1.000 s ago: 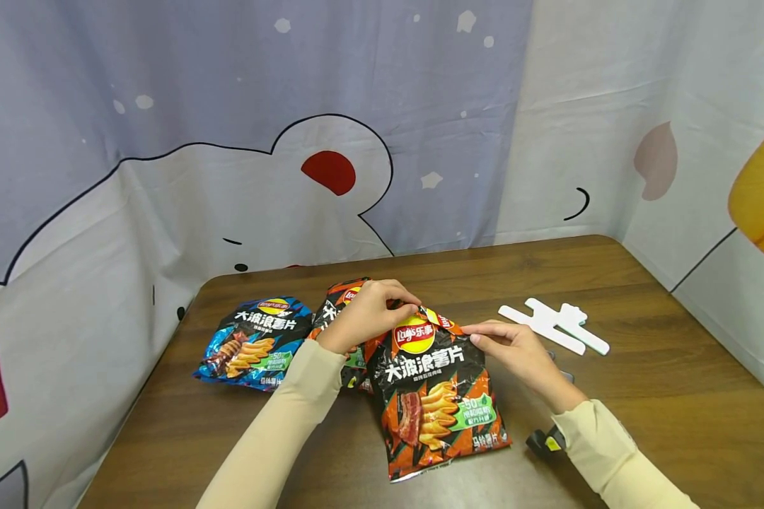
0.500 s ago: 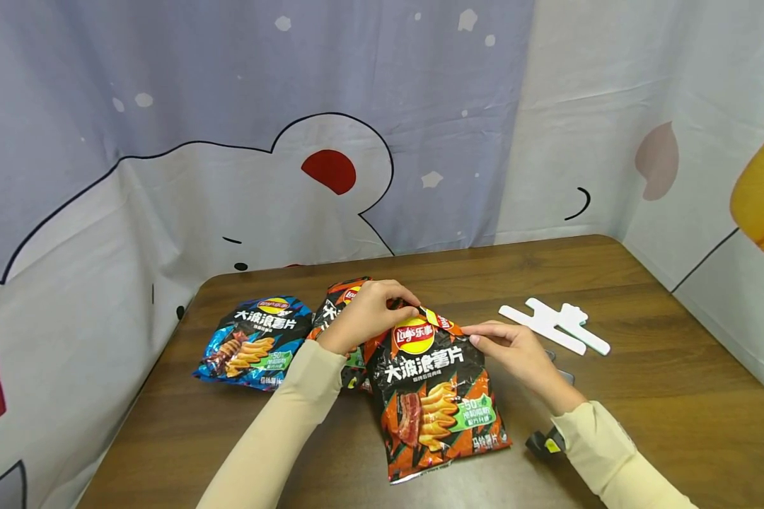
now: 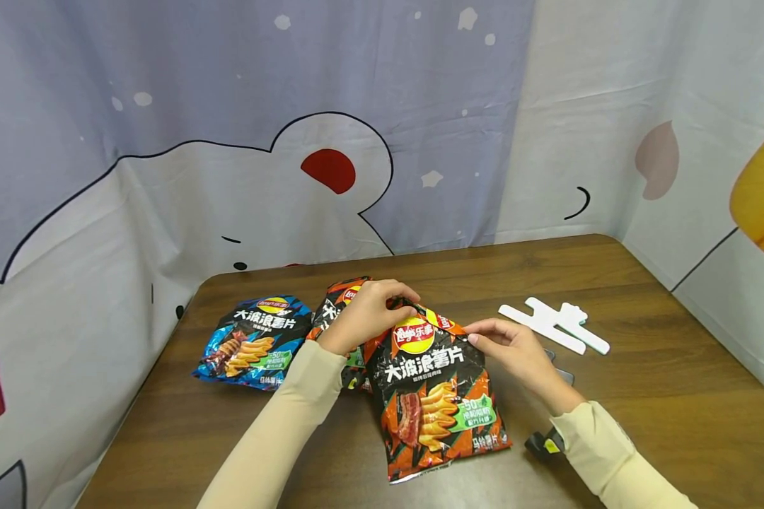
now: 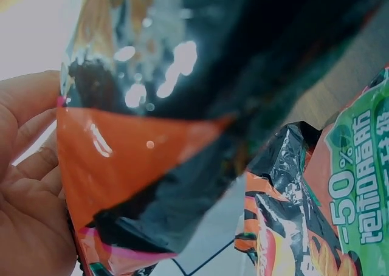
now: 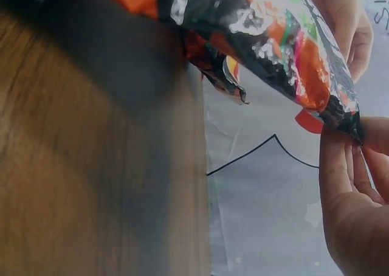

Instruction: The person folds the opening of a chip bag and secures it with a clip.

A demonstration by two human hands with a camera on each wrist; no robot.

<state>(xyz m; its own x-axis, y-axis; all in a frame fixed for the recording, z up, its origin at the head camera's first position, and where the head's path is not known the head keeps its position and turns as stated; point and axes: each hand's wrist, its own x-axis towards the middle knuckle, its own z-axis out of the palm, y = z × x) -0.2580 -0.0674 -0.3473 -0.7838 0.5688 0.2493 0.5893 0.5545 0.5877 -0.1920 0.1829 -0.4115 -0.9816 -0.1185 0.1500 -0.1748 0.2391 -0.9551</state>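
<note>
Both hands [image 3: 369,311] pinch upright orange bag's [image 3: 436,396] top

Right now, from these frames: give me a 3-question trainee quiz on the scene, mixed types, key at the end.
1. True or false: both hands hold the top edge of the orange chip bag.
2. Multiple choice: the white clips lie A) under the blue chip bag, B) on the table beyond the right hand, C) in the left hand.
3. Fill in: a second orange bag lies partly under the left ____.

Key: 1 true; 2 B; 3 hand.
</note>
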